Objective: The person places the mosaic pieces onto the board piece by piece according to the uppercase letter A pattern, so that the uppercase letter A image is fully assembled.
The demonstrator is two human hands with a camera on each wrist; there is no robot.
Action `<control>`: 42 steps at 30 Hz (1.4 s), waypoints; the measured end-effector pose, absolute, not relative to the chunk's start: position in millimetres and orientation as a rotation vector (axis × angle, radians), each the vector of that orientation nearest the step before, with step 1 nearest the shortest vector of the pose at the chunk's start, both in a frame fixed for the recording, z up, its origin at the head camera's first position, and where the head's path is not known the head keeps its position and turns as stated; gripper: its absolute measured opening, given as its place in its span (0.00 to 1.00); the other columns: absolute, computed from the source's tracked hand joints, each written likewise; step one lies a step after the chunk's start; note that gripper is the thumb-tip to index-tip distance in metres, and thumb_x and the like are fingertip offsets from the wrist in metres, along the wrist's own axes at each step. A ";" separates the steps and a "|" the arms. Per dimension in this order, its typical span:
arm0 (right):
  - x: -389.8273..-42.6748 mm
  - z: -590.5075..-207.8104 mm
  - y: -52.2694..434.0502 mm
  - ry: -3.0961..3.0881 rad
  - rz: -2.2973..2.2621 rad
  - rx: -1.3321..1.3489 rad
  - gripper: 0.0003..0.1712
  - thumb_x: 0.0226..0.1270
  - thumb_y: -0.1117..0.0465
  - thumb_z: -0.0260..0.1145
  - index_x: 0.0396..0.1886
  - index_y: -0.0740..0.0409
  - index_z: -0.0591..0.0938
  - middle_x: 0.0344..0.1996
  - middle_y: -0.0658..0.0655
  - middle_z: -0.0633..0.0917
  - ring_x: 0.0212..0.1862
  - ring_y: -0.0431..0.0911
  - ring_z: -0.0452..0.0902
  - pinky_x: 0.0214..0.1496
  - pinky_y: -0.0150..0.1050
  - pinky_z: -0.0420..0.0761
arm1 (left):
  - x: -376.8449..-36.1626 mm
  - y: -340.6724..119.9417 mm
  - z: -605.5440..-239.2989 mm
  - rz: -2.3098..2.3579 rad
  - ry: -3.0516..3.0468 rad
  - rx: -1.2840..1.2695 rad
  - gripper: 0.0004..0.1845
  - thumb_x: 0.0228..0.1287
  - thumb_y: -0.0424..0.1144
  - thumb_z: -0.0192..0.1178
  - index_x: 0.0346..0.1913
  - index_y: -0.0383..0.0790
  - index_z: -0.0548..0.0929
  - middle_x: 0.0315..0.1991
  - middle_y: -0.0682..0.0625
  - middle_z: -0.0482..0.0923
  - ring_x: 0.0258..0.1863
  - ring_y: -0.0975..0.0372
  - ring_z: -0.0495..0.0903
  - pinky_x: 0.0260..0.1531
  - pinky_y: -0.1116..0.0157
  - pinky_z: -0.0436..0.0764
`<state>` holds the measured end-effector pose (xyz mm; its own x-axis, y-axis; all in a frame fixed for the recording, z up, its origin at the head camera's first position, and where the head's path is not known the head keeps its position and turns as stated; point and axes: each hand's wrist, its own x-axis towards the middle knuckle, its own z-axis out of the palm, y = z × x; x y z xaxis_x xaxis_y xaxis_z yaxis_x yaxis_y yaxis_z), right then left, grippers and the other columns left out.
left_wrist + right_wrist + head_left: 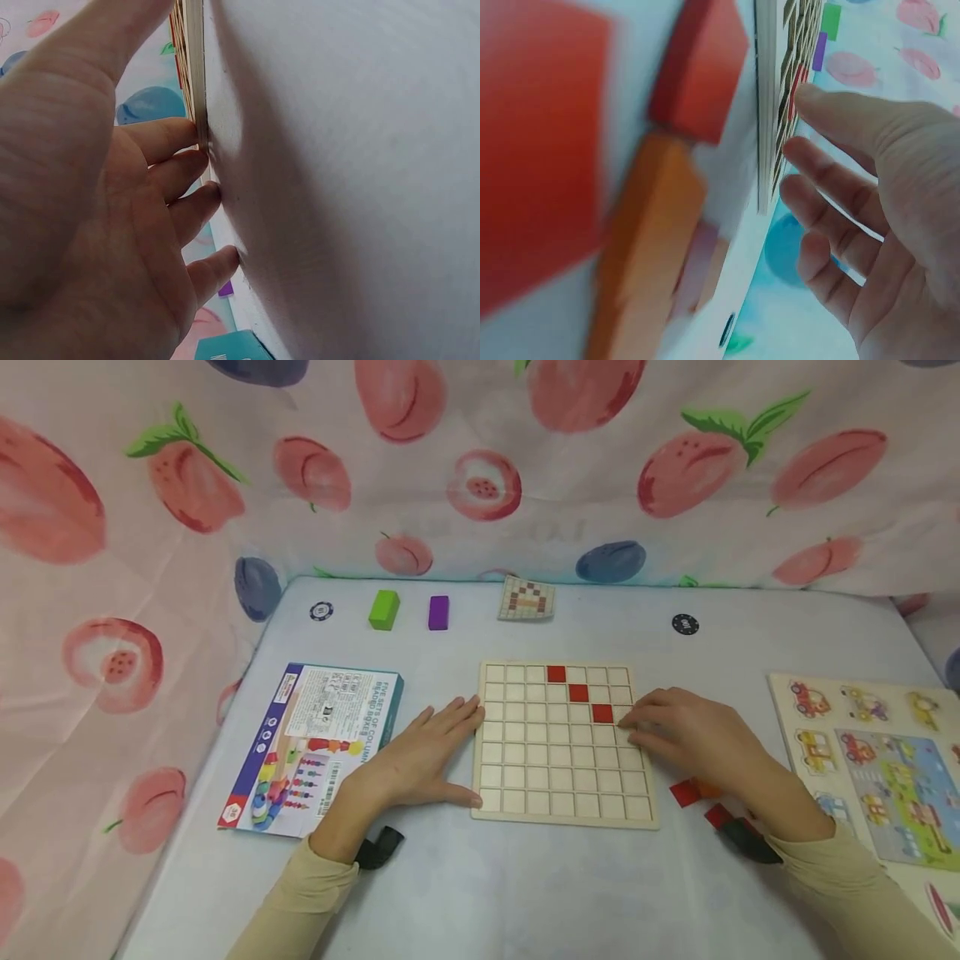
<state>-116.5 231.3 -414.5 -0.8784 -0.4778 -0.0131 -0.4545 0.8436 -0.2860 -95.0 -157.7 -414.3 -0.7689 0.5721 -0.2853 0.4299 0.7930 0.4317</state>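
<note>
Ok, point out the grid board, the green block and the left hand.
grid board [557, 781]: head view, bare cells of the lower rows.
green block [384, 608]: head view, its top face.
left hand [420, 756]: head view, back of the hand.

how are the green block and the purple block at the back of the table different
The green block is lime-coloured and looks a little bigger; the purple block looks slimmer. The green block sits left, angled slightly; the purple block lies squarer to the table edge. Both are plain rectangular blocks lying untouched, apart from each other.

The left hand [423, 752] lies flat, palm down, fingers straight and pointing toward 1 o'clock, thumb spread toward 3 o'clock. The right hand [686, 735] arches, fingers loosely bent, fingertips pointing toward 9 o'clock.
</note>
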 end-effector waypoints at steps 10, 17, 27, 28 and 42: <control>-86.3 -414.7 271.2 2.841 -0.419 -0.680 0.19 0.62 0.48 0.81 0.53 0.35 0.90 0.55 0.48 0.89 0.57 0.49 0.86 0.54 0.54 0.89 | -95.5 -162.2 -414.3 0.494 2.596 0.750 0.64 0.57 0.64 0.77 0.87 0.39 0.53 0.90 0.47 0.43 0.90 0.51 0.43 0.88 0.41 0.46; -69.8 -416.4 284.8 2.817 -0.371 -0.714 0.22 0.54 0.44 0.85 0.49 0.27 0.88 0.52 0.43 0.86 0.46 0.38 0.79 0.41 0.35 0.83 | -95.6 -163.2 -412.8 0.512 2.600 0.756 0.64 0.57 0.63 0.78 0.86 0.39 0.54 0.90 0.46 0.44 0.90 0.49 0.45 0.88 0.40 0.47; -66.1 -416.9 284.0 2.845 -0.395 -0.720 0.20 0.56 0.53 0.84 0.47 0.33 0.89 0.49 0.42 0.86 0.45 0.37 0.77 0.42 0.34 0.85 | -96.7 -162.5 -415.7 0.521 2.599 0.759 0.63 0.57 0.63 0.77 0.86 0.39 0.54 0.90 0.47 0.45 0.90 0.50 0.45 0.88 0.40 0.48; -66.4 -417.0 283.2 2.850 -0.389 -0.709 0.19 0.56 0.52 0.84 0.47 0.34 0.89 0.49 0.43 0.86 0.45 0.38 0.78 0.43 0.36 0.86 | -96.6 -162.4 -415.5 0.522 2.599 0.761 0.63 0.57 0.63 0.77 0.86 0.39 0.54 0.90 0.47 0.45 0.90 0.50 0.45 0.88 0.40 0.48; -75.2 -422.2 264.2 3.039 -0.481 -0.769 0.17 0.59 0.49 0.84 0.47 0.40 0.92 0.41 0.41 0.88 0.37 0.34 0.75 0.36 0.31 0.82 | -94.8 -157.6 -415.3 0.507 2.583 0.760 0.64 0.57 0.63 0.78 0.87 0.40 0.53 0.90 0.47 0.43 0.90 0.51 0.43 0.88 0.41 0.46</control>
